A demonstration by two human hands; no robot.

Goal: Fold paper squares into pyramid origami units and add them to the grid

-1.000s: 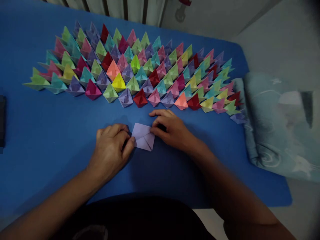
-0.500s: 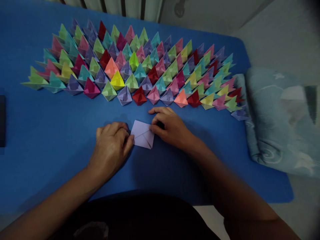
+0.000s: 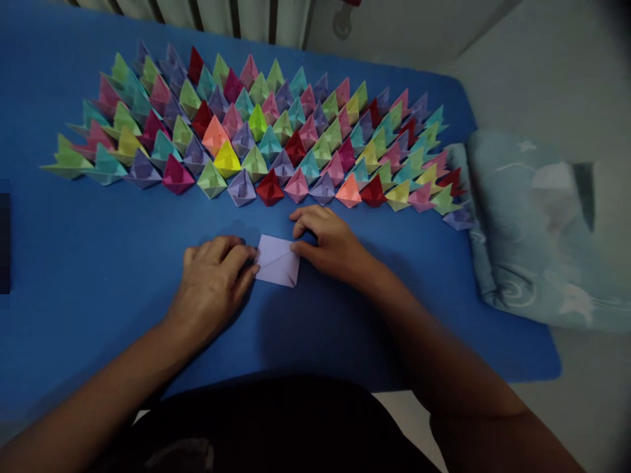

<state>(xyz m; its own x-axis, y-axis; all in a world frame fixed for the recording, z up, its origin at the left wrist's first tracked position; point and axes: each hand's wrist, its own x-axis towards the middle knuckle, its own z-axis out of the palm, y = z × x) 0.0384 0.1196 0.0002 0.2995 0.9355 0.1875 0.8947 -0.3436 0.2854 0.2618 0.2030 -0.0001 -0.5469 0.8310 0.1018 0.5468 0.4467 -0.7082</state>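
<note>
A small folded sheet of pale purple paper (image 3: 277, 261) is between my two hands, just above the blue table. Diagonal crease lines and flap edges show on its upper face. My left hand (image 3: 211, 269) pinches its left edge between thumb and forefinger. At its upper right corner, my right hand (image 3: 328, 240) grips the paper with the thumb on top; the fingers under or behind it are partly hidden. Beyond the hands stand rows of folded paper boats (image 3: 241, 188) in many colours, the closest ones a little past my right fingertips.
The blue table (image 3: 98, 263) stretches under everything. A folded grey-green blanket (image 3: 517, 223) lies over its right end, touching the last boats. A dark object (image 3: 4, 243) sits at the left edge of view. Pale vertical slats (image 3: 251, 20) rise behind the table.
The view has shifted slightly, so the boats and blanket appear farther left. My left fingers have moved a little along the paper's left edge. Both hands still hold the paper.
</note>
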